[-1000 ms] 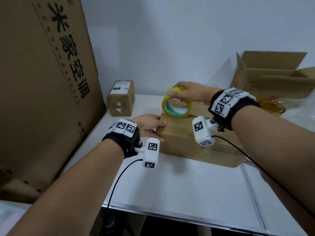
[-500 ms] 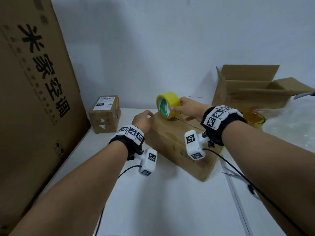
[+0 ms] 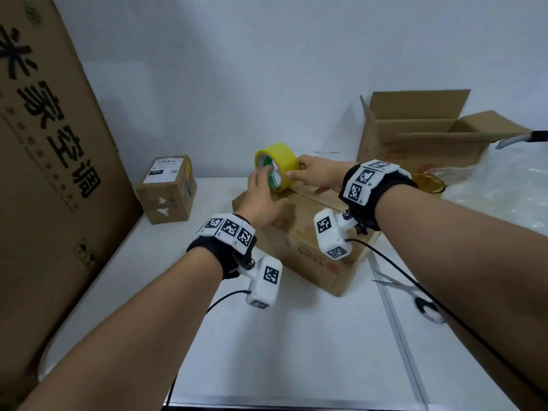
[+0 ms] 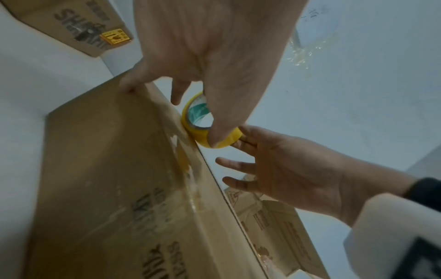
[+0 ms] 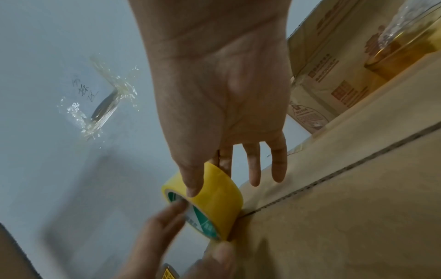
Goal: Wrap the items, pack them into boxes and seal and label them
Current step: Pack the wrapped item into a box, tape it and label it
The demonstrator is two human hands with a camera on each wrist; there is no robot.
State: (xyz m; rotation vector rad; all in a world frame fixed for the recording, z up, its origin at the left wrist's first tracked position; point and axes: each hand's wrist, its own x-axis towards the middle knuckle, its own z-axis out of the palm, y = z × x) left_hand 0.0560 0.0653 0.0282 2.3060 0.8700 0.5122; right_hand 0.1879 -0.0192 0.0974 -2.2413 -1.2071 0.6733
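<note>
While a tall printed carton (image 3: 44, 143) leans at the left of the white table (image 3: 296, 336), a closed cardboard box (image 3: 311, 250) lies at the centre awaiting its seal; an open-flapped box (image 3: 421, 134) stands behind it, a small labelled parcel (image 3: 166, 188) sits well apart to the left, and scissors (image 3: 415, 295) lie near the right forearm. At the box's far top edge a yellow tape roll (image 3: 275, 166) stands on its rim, touching the cardboard; the right hand (image 3: 317, 176) pinches it, thumb on the outer band, while the left hand (image 3: 261, 200) has its thumb at the roll's rim and fingertips (image 5: 176, 207) at the core. Risk, by this reading: no free tape end shows, so a hurried pull could skew the strip off the centre seam (image 5: 334, 171), fold it onto itself, or drag the light box across the table.
</note>
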